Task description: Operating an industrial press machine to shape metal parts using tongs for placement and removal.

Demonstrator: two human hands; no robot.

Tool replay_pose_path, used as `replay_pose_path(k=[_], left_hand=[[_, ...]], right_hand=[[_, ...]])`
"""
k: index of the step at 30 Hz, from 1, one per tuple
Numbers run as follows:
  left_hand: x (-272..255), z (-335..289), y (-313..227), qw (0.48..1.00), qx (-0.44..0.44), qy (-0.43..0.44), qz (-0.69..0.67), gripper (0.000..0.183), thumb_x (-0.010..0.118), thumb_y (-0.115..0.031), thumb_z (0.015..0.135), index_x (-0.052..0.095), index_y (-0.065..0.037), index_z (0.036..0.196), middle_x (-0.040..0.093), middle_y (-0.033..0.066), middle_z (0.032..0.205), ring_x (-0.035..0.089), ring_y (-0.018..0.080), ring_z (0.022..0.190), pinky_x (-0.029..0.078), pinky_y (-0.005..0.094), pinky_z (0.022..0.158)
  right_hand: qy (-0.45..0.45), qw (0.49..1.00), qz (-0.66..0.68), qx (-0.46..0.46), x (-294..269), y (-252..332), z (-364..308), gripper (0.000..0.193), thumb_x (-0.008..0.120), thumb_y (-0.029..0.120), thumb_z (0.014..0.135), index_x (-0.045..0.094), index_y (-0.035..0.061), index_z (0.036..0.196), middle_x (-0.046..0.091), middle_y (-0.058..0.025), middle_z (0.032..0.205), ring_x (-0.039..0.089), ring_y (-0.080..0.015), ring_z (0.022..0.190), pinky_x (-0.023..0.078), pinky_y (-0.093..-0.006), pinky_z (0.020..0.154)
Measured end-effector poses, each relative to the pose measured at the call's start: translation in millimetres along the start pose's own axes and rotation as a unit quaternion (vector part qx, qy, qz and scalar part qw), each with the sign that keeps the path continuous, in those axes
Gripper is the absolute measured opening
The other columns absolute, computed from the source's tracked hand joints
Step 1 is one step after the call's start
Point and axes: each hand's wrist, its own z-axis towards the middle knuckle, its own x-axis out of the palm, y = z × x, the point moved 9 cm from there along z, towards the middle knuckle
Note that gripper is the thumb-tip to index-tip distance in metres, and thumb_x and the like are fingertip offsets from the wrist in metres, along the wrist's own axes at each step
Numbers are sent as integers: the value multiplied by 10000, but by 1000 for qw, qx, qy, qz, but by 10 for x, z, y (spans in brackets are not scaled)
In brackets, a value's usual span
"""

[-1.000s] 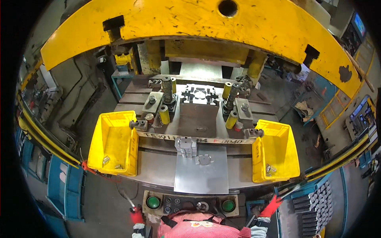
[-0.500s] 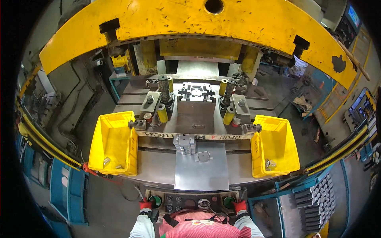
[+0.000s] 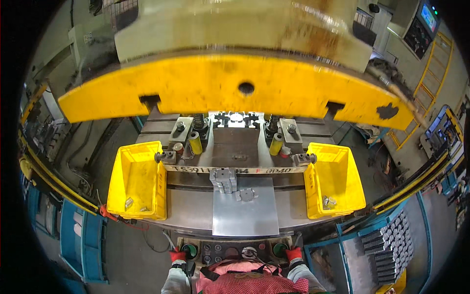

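Note:
My left hand [image 3: 177, 255], in a red glove, is at the left end of the control panel [image 3: 225, 251], beside a green round button [image 3: 190, 251]. At the panel's other end my right hand [image 3: 293, 254], also red-gloved, lies next to a second green button [image 3: 280, 250]. The fingers of both hands are too small and partly hidden to make out. Beyond the panel, a stack of flat metal parts [image 3: 223, 180] stands on a bare metal sheet [image 3: 245, 215], with a single metal part [image 3: 246, 195] lying to its right.
The press's yellow beam [image 3: 205, 88] hangs over the lower die [image 3: 237, 147]. Yellow bins, left [image 3: 161, 196] and right [image 3: 313, 196], flank the sheet, each with a few small metal pieces inside. A blue rack [image 3: 342, 255] at right holds rows of stacked parts [image 3: 391, 245].
The yellow press beam has come down over the die, hiding the far part of the press. Both hands stay at the panel's ends. The view has shifted slightly.

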Motion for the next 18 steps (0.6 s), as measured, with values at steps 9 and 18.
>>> replay_pose_path(k=[9,18], left_hand=[[-10,520,399,997,27,-32,64,620,725,-141,471,378,43,951,502,112,816,488,216,764,406,328,690],[-44,137,177,943,121,32,309,405,613,-389,673,533,-36,855,534,68,777,509,228,701,414,379,584]], right_hand=[[39,998,50,5,89,-6,34,701,738,273,502,404,-51,1026,533,-189,1000,519,-272,938,422,-322,769],[70,990,115,40,308,-525,417,475,673,259,628,459,-19,948,555,-139,911,528,-233,823,421,-352,675]])
